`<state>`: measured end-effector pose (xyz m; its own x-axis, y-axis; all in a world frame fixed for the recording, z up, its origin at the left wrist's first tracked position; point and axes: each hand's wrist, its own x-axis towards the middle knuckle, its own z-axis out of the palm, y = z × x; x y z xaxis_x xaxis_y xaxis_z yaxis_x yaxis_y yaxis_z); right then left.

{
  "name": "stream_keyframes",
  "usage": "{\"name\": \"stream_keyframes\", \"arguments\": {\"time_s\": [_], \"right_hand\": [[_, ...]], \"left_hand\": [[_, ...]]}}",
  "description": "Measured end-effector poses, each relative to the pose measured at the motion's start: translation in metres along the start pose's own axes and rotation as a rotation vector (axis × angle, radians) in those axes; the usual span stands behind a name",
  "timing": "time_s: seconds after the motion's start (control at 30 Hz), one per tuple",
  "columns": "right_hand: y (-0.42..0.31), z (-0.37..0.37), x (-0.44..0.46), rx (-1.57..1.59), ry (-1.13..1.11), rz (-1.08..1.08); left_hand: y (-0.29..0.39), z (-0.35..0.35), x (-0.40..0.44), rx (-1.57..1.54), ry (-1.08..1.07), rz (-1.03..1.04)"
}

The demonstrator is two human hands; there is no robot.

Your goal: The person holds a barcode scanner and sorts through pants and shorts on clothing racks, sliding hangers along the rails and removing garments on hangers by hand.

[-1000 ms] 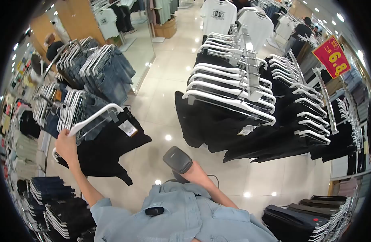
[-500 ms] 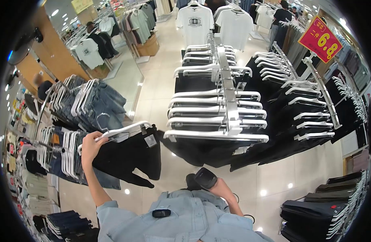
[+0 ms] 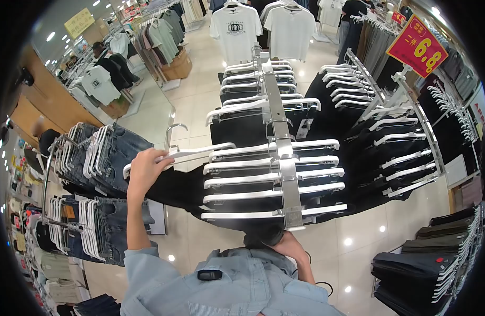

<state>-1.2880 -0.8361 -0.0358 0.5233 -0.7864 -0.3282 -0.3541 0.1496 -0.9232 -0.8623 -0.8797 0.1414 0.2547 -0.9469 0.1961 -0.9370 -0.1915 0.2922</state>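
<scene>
My left hand (image 3: 147, 169) is closed around one end of a white trouser hanger (image 3: 200, 151), its metal hook turned up. Black trousers (image 3: 174, 188) hang from that hanger, left of the central rack (image 3: 291, 197). The hanger's far end reaches the white hangers of black trousers on this rack; whether they touch I cannot tell. Low in front of my body, my right hand (image 3: 290, 247) grips a black handheld device (image 3: 270, 236), partly hidden by its dark surroundings. A thin black cord shows near that wrist.
Jeans (image 3: 118, 218) hang on a rack at the left. A second rack of black trousers (image 3: 353, 131) stands right, under a red price sign (image 3: 419, 46). White T-shirts (image 3: 236, 29) hang ahead. Folded-over dark trousers (image 3: 405, 271) hang lower right.
My left hand has moved the hanger and black trousers forward and right, up against the central rack's hangers. The rack appears nearer. My right hand keeps its hold, with the device now partly hidden.
</scene>
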Motion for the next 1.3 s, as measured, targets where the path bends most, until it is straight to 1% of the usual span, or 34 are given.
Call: {"name": "stream_keyframes", "arguments": {"time_s": [0.07,0.1,0.17,0.2,0.27,0.4,0.47,0.63,0.7,0.73,0.8,0.87,0.9,0.97,1.0,1.03,1.07,1.1,1.17,1.2,1.23,1.27,1.3], "right_hand": [[0.006,-0.002,0.005,-0.066,-0.069,0.074],[0.019,0.000,0.009,-0.065,-0.070,0.077],[0.050,0.005,0.018,-0.207,-0.043,0.088],[0.051,0.003,0.018,-0.205,-0.044,0.093],[0.051,0.001,0.023,-0.216,-0.010,0.020],[0.057,0.008,0.033,-0.185,-0.023,0.052],[0.008,-0.006,0.106,-0.178,-0.047,0.080],[0.035,-0.005,0.087,-0.170,-0.115,0.132],[0.042,-0.005,0.087,-0.162,-0.130,0.146],[0.052,-0.003,0.077,-0.157,-0.135,0.152],[0.097,0.006,0.019,-0.149,-0.145,0.166],[0.116,0.008,-0.007,-0.149,-0.161,0.181],[0.121,0.007,-0.010,-0.152,-0.173,0.189],[0.058,0.014,0.080,-0.161,-0.196,0.202],[0.057,0.012,0.084,-0.165,-0.206,0.208],[0.057,0.012,0.086,-0.167,-0.214,0.214],[0.063,0.011,0.080,-0.168,-0.220,0.222],[0.074,0.012,0.066,-0.170,-0.223,0.229],[0.076,0.011,0.066,-0.169,-0.220,0.244],[0.079,0.015,0.062,-0.167,-0.216,0.253],[0.082,0.017,0.038,-0.164,-0.209,0.262],[0.087,0.013,0.052,-0.161,-0.202,0.273],[0.091,0.016,0.046,-0.157,-0.193,0.282]], "left_hand": [[0.001,0.008,0.017,0.032,0.012,0.096],[-0.001,0.010,0.025,0.032,0.009,0.095],[-0.005,0.016,0.036,-0.008,-0.067,0.047],[-0.010,0.017,0.038,-0.008,-0.073,0.047],[-0.024,0.013,0.044,-0.025,-0.101,0.074],[-0.036,-0.001,0.048,-0.048,-0.106,0.063],[-0.035,-0.011,0.047,-0.043,-0.096,0.055],[-0.053,-0.016,0.042,-0.064,-0.010,0.031],[-0.053,-0.018,0.038,-0.044,-0.018,0.006],[-0.053,-0.018,0.037,-0.046,-0.040,-0.011],[-0.052,-0.017,0.038,-0.048,-0.063,-0.028],[-0.046,-0.012,0.041,0.024,-0.038,0.097],[-0.040,-0.009,0.043,0.021,-0.036,0.089],[-0.021,-0.001,0.052,-0.003,-0.010,0.196],[-0.012,0.003,0.057,-0.005,-0.006,0.189],[-0.001,0.008,0.063,-0.015,-0.004,0.248],[0.010,0.012,0.067,-0.025,-0.004,0.308],[0.021,0.017,0.072,-0.029,0.000,0.309],[0.045,0.027,0.081,-0.076,-0.024,0.483],[0.058,0.029,0.085,-0.048,-0.047,0.513],[0.069,0.030,0.088,-0.055,-0.046,0.523],[0.080,0.032,0.090,-0.063,-0.023,0.549],[0.089,0.033,0.093,-0.072,0.001,0.576]]}}
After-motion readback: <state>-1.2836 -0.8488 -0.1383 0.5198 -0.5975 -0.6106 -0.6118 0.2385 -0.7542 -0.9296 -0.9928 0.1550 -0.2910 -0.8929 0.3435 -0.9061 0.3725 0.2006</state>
